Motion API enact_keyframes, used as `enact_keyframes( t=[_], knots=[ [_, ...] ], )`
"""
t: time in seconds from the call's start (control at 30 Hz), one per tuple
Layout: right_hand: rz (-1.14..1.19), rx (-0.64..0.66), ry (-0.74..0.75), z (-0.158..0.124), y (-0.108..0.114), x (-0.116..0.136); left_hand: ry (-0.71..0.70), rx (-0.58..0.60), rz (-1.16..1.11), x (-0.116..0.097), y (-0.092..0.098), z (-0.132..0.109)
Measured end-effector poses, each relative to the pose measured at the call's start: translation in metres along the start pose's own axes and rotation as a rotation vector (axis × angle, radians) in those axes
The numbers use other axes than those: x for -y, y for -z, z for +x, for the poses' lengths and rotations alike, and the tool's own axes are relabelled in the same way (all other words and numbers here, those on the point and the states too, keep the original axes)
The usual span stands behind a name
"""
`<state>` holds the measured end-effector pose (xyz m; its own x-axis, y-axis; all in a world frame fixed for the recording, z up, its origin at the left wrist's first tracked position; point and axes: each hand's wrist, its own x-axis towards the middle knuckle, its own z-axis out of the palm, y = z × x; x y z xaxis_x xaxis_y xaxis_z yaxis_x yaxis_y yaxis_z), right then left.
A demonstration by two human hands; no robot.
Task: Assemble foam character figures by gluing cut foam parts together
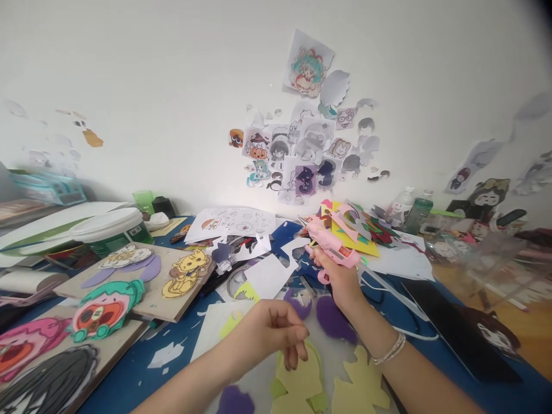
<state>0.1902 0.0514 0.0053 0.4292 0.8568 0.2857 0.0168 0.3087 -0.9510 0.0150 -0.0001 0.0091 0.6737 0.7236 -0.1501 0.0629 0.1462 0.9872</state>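
My right hand [338, 276] is wrapped round the handle of a pink hot glue gun [332, 241], whose nozzle points up and to the left, toward the wall. Over the middle of the work area hangs my left hand [280, 333], its fingers curled with thumb and forefinger together; no object shows in it. Below it lie pale yellow foam cut-outs [297, 374] with a lime green edge showing under them. A second pale yellow cut-out [357, 385] is to the right. Purple foam pieces [336, 319] lie near my right wrist, and another purple piece [235, 399] is at the bottom edge.
Boards at the left carry finished-looking character figures, among them a yellow cat [186, 273] and a green-hooded figure [106, 310]. Behind them stands a white-lidded tub [107, 227]. Coloured foam sheets [366, 244], bottles [403, 206], a white cable [397, 296] and a black panel [461, 330] occupy the right side.
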Motion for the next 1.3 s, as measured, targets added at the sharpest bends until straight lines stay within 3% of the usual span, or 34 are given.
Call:
enact_keyframes(
  t=[0.1,0.2,0.3,0.4,0.57,0.8,1.07,1.3],
  knots=[
    [0.007,-0.018,-0.015,0.000,-0.001,0.000,-0.002,-0.072,-0.097,-0.006,0.004,0.003],
    [0.015,-0.003,-0.027,0.000,-0.002,0.001,0.008,-0.102,-0.008,-0.009,0.005,0.003],
    [0.017,-0.005,-0.036,-0.002,-0.004,0.003,-0.045,-0.085,0.351,-0.012,0.002,-0.004],
    [0.016,-0.038,-0.026,-0.003,-0.006,0.005,-0.191,-0.012,0.842,-0.014,-0.003,-0.014],
    [0.029,-0.057,-0.025,-0.002,-0.007,0.007,-0.241,0.100,1.110,-0.010,-0.011,-0.016],
    [0.010,0.003,-0.063,-0.002,-0.004,0.009,-0.192,0.121,1.129,-0.012,-0.018,-0.017],
    [0.024,-0.055,-0.028,-0.004,-0.007,0.008,-0.211,0.164,1.099,-0.007,-0.018,-0.023],
    [0.024,-0.056,-0.016,-0.003,-0.007,0.007,-0.227,0.099,1.061,-0.002,-0.014,-0.018]
  ],
)
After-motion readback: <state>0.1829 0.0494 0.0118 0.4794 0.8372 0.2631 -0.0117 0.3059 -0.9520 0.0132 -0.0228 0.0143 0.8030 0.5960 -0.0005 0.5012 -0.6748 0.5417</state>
